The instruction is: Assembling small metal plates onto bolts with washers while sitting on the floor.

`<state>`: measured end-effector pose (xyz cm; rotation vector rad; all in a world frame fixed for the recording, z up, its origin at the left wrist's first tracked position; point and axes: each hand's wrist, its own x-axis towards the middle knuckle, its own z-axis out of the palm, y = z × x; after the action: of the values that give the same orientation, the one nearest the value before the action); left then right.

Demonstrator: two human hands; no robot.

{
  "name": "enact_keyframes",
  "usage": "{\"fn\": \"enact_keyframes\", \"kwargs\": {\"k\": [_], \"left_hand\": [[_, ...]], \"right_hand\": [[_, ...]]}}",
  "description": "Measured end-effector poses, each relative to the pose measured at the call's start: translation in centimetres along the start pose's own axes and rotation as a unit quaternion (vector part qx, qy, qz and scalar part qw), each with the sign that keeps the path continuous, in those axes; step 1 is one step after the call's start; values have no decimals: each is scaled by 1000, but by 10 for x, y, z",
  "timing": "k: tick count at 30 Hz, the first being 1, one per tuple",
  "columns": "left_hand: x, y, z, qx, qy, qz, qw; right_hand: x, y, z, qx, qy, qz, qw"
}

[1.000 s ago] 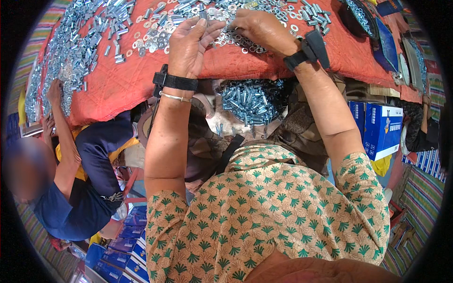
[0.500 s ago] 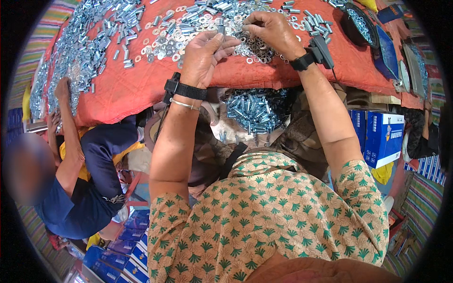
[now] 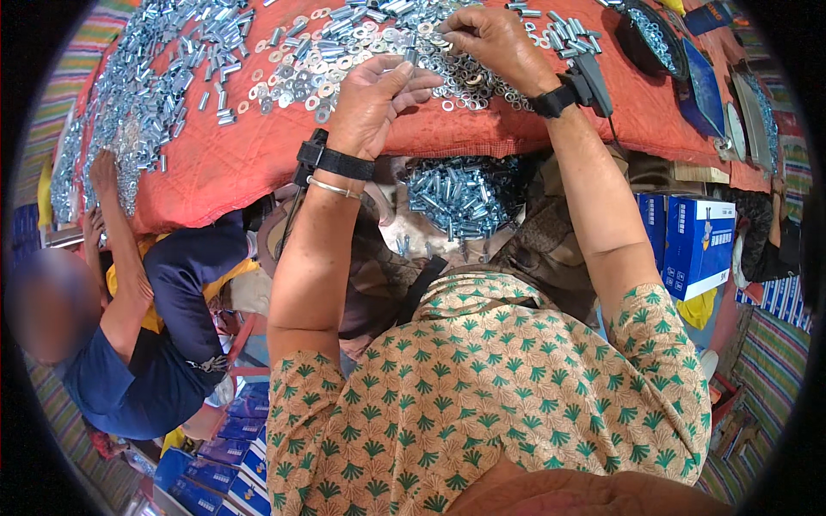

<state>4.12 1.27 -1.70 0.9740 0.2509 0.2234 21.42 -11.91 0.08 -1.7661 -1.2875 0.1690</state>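
Over the red-covered table, my left hand [image 3: 366, 101] pinches a short silvery metal sleeve [image 3: 411, 57] upright between thumb and fingers. Its other fingers reach out to the right, palm turned up. Close by on the right, my right hand [image 3: 503, 50] has thumb and forefinger pressed together near the top of the sleeve. Whatever sits in that pinch is too small to make out. Beneath both hands lie flat washers [image 3: 303, 84] and a heap of darker spring washers [image 3: 471, 77]. Many assembled bolts [image 3: 460, 199] lie in my lap below the table edge.
Loose metal sleeves [image 3: 194, 52] cover the table's left side, where a co-worker's hand [image 3: 105, 176] rests among small parts. At the right stand a black bowl [image 3: 637, 43] of rings and a blue tray [image 3: 701, 90]. Blue-and-white boxes [image 3: 697, 245] stand below the table's right edge.
My right hand has shifted slightly up and left, still pinched. My left hand keeps its hold on the sleeve. The table's contents appear a little further left and up.
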Motion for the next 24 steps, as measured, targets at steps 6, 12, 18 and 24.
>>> {"fn": "enact_keyframes", "kwargs": {"k": [6,12,18,24], "left_hand": [[0,0,1,6,12,-7,1000],[-1,1,2,3,13,-9,1000],[0,-4,-5,17,-2,-19,1000],[-1,-3,2,51,-7,-31,998]], "right_hand": [[-1,-3,0,-103,9,-48,993],[0,6,2,-142,11,-84,986],[0,-11,1,-66,26,-80,994],[1,-15,2,-159,28,-203,966]]}}
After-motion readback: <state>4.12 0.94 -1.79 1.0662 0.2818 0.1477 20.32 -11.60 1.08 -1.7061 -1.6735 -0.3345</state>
